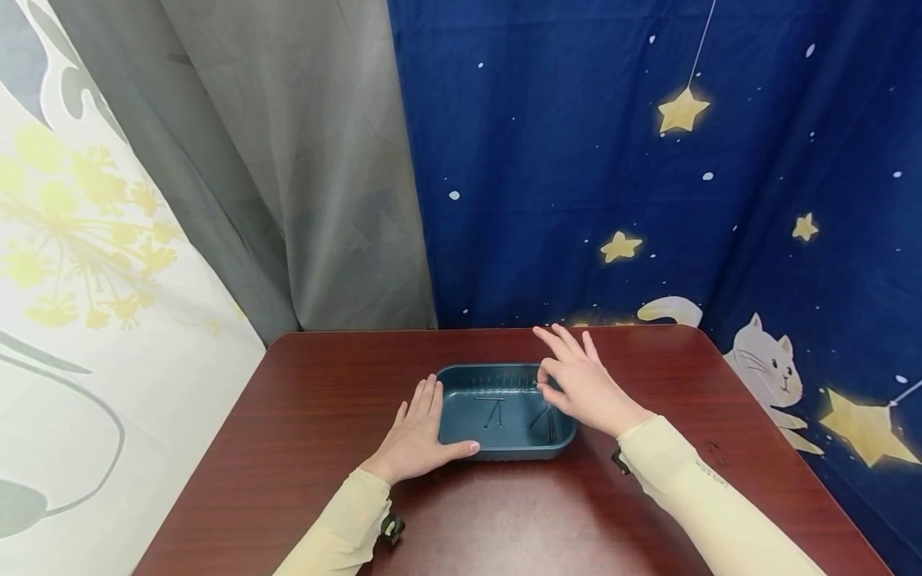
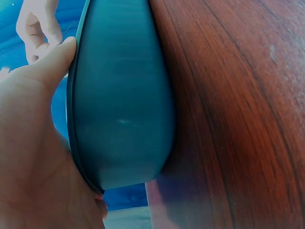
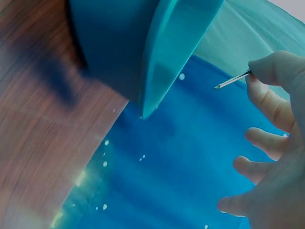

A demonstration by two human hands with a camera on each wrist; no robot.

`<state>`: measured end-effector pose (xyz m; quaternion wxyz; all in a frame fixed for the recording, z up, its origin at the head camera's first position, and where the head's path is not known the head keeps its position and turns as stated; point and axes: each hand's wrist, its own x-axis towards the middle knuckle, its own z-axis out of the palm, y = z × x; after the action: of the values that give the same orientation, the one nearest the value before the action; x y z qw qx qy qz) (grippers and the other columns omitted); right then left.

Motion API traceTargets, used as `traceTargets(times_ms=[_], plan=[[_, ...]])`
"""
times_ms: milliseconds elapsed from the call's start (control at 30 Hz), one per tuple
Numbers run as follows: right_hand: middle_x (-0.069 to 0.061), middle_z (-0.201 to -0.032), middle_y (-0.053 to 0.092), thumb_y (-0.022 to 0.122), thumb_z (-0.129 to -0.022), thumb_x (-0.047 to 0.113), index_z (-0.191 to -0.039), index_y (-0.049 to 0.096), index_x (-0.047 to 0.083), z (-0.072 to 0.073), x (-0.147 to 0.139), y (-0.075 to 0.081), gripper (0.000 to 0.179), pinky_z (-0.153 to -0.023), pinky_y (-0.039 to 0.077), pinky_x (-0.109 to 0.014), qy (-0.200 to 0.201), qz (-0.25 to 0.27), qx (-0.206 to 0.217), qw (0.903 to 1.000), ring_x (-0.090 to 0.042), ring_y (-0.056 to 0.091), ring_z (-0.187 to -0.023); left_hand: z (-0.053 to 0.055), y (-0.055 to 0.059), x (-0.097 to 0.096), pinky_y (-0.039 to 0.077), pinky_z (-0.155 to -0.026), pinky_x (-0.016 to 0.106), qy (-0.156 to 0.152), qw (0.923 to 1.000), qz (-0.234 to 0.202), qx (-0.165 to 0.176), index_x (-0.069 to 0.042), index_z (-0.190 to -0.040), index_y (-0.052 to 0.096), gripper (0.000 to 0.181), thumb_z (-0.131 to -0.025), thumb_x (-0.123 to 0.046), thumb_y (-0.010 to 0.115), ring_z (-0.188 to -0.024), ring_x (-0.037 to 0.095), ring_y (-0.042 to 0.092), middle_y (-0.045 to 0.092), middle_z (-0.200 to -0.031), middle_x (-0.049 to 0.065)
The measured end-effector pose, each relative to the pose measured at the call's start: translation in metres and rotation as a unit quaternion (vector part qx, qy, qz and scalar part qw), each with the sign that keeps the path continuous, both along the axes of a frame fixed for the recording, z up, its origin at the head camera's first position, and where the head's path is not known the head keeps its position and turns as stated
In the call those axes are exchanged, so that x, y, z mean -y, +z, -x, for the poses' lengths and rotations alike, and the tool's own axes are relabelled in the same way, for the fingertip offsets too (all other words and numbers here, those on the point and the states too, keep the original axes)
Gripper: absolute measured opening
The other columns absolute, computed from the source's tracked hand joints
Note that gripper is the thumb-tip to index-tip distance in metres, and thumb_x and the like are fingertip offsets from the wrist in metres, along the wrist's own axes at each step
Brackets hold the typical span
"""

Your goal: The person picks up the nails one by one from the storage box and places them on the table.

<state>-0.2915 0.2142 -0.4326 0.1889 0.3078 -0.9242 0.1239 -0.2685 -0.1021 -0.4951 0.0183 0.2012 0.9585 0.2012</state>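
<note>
In the lower middle of the head view, a dark blue tray (image 1: 504, 453) stands on a reddish-brown table (image 1: 490, 520). The left hand (image 1: 416, 434) rests at the tray's left end, its fingers extended along that side and its thumb spread over the near rim. In the left wrist view, the thumb tip touches the rim at the upper left.

The right hand (image 1: 587, 390) is above the tray's right end. Its thumb and index finger pinch a thin metal nail (image 3: 233, 80), while the other three fingers stand apart from the pinch. In the right wrist view, at the right of the frame, the nail's pointed end juts leftward and slightly down, clear of the tray.

Inside the tray, a few loose nails (image 1: 490, 398) lie near the middle of its floor, and more dark nails (image 1: 551, 426) lie toward its right end, below the right hand.

Behind the table, a grey curtain (image 1: 338, 160) fills the upper left-centre and a blue starry curtain (image 1: 519, 200) the upper right.
</note>
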Motion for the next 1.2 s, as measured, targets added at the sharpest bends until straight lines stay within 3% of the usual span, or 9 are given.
traceTargets(times_ms=[467,1200], plan=[[-0.016,-0.159,0.036,0.079,-0.082,0.016,-0.072,0.060,0.030,-0.004,-0.043,-0.003,0.026,-0.109,0.002,-0.076,-0.043,-0.013,0.016,0.9988,-0.040,0.016,-0.151,0.001,0.000,0.001,0.016,-0.118,0.058,0.001,1.0000,-0.001,-0.009,-0.002,-0.161,0.012,0.127,-0.076,-0.089,0.052,-0.154,0.028,0.001,-0.001,-0.168,0.009],[-0.024,-0.150,0.045,0.076,-0.080,0.012,-0.063,0.054,0.030,-0.019,-0.094,-0.048,0.033,-0.102,0.010,-0.082,-0.106,-0.034,0.077,0.9908,-0.051,0.024,-0.144,0.000,0.000,0.001,0.016,-0.118,0.058,0.000,1.0000,-0.002,-0.003,-0.003,-0.161,0.011,0.128,-0.076,-0.090,0.051,-0.154,0.027,0.001,-0.001,-0.168,0.008]])
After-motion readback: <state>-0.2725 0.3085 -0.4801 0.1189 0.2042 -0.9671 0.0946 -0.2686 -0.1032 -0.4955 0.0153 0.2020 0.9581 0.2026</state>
